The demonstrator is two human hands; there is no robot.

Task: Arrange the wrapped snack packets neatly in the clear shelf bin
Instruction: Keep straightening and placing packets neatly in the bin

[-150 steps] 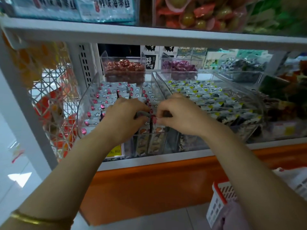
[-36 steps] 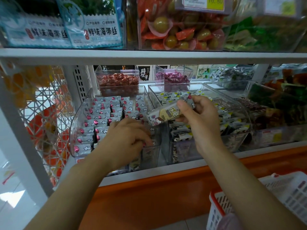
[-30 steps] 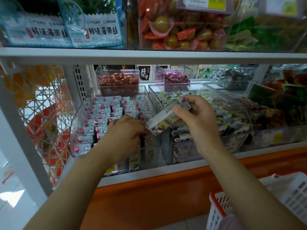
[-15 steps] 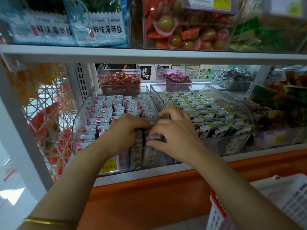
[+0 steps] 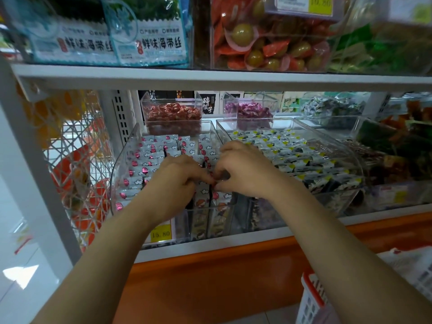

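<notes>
**Silver snack packets (image 5: 149,160) pinched in the clear bin (image 5: 124,160)**

Fingers of the right hand (image 5: 243,171) curl tight, pinching a packet's top edge at the front right of the rows. Fingers of the left hand (image 5: 175,183) curl down onto neighbouring packets; whether they grip one is hidden. Packets stand upright in rows in the bin on the white shelf (image 5: 210,250).

You have two hands in view: one left hand (image 5: 174,181), one right hand (image 5: 245,169). One clear bin (image 5: 121,164) holds pink-dotted packets (image 5: 145,170) and one second bin (image 5: 346,199) holds yellow-marked packets (image 5: 292,155), both too many to count. Behind stand two small tubs, a red-sweet tub (image 5: 170,100) and a purple-sweet tub (image 5: 252,98). Above lie two seaweed packs (image 5: 152,40). One basket (image 5: 311,295) sits below.
</notes>
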